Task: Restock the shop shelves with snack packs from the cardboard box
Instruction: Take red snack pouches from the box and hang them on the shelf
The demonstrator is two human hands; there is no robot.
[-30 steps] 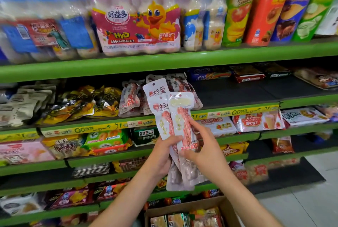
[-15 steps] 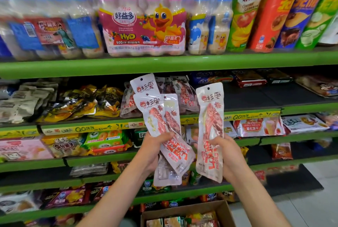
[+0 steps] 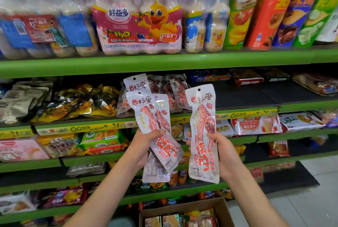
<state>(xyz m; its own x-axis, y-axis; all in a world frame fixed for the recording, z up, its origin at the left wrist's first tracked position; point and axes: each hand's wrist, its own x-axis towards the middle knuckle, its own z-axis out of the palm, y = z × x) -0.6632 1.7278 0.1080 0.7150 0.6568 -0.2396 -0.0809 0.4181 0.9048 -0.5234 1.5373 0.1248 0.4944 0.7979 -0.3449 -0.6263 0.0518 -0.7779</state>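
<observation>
My left hand [image 3: 141, 150] grips a fanned bunch of white snack packs [image 3: 146, 109] with red meat pictures, held upright in front of the second shelf. My right hand [image 3: 224, 153] grips a single pack of the same kind [image 3: 203, 117], upright and apart from the bunch. More such packs [image 3: 175, 89] lie on the second shelf [image 3: 247, 96] just behind the left bunch. The cardboard box [image 3: 222, 206] stands on the floor below, with more snack packs inside.
Green shelves [image 3: 164, 62] run across the view. Bottled drink multipacks [image 3: 137, 25] and crisp tubes [image 3: 270, 10] fill the top shelf. Yellow and grey packs [image 3: 73, 102] lie left of the white ones. Dark bare shelf lies to their right. Tiled floor [image 3: 314, 190] at right.
My right hand pulled one pack out of the bunch and moved it to the right. Both hands have since stayed about level, with the packs a little closer to the camera.
</observation>
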